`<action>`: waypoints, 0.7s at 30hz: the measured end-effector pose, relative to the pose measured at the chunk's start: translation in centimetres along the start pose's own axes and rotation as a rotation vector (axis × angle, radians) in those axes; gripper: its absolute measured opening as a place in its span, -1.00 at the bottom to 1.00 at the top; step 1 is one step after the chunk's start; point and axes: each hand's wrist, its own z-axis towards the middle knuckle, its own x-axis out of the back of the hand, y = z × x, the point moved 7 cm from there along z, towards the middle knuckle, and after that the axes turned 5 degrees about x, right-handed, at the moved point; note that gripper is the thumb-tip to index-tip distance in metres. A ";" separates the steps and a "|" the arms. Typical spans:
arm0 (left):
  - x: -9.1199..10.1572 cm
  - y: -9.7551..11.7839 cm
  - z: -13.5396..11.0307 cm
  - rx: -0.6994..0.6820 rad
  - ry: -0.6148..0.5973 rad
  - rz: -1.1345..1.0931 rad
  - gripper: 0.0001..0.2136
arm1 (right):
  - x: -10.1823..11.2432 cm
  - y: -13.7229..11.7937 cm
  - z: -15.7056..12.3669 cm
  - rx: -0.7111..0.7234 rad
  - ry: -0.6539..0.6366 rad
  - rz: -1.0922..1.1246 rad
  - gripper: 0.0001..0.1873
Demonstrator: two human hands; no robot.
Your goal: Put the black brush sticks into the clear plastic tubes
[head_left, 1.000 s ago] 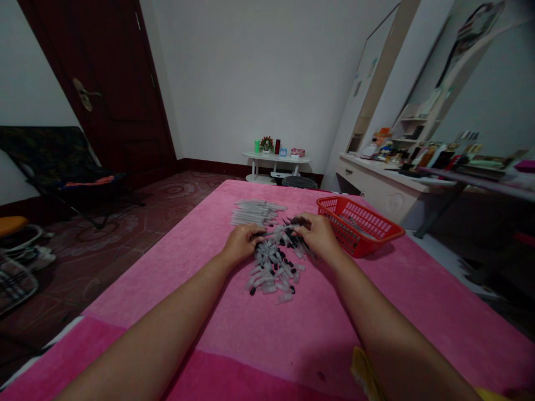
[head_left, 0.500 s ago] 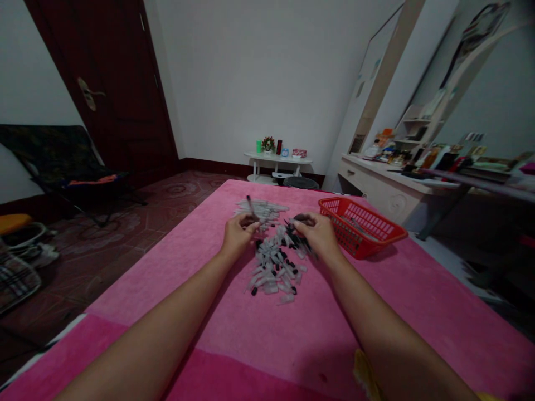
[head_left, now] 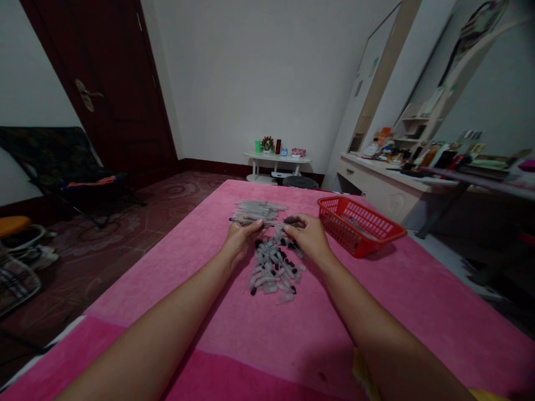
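Observation:
A slender clear pen (head_left: 272, 223) with a dark left end lies level between my two hands. My left hand (head_left: 239, 240) pinches it along its left part, thumb on the near side. At its right end, the thumb and fingers of my right hand (head_left: 310, 236) are closed; a dark patch shows at those fingertips, too blurred to make out. Just beyond the hands, several similar pens (head_left: 259, 209) lie side by side. Nearer to me is a loose heap of small translucent sleeves and black caps (head_left: 276, 264), partly between my wrists.
A red plastic basket (head_left: 349, 238) with thin pieces inside stands right of my right hand. The pink cloth (head_left: 251, 345) covers the table. Farther off are a white side table (head_left: 278, 157), a cluttered dresser (head_left: 384, 178) and a folding chair (head_left: 54, 156).
The pen in my left hand has swung from nearly upright to level. My right hand has shifted slightly left, off the dark pieces, and its fingers have come to the pen's right end.

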 end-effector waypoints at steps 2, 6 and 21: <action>-0.2 -0.1 -0.1 0.005 -0.041 0.013 -0.75 | -0.1 -0.6 -0.1 0.028 -0.006 -0.034 -0.82; -0.3 -0.4 -0.2 0.051 -0.070 0.015 -0.79 | -0.3 -1.9 -0.2 0.098 -0.034 -0.115 -0.85; 0.9 -0.5 0.5 0.078 0.016 -0.055 -0.89 | 0.4 -2.4 -0.2 0.113 0.042 -0.152 -0.84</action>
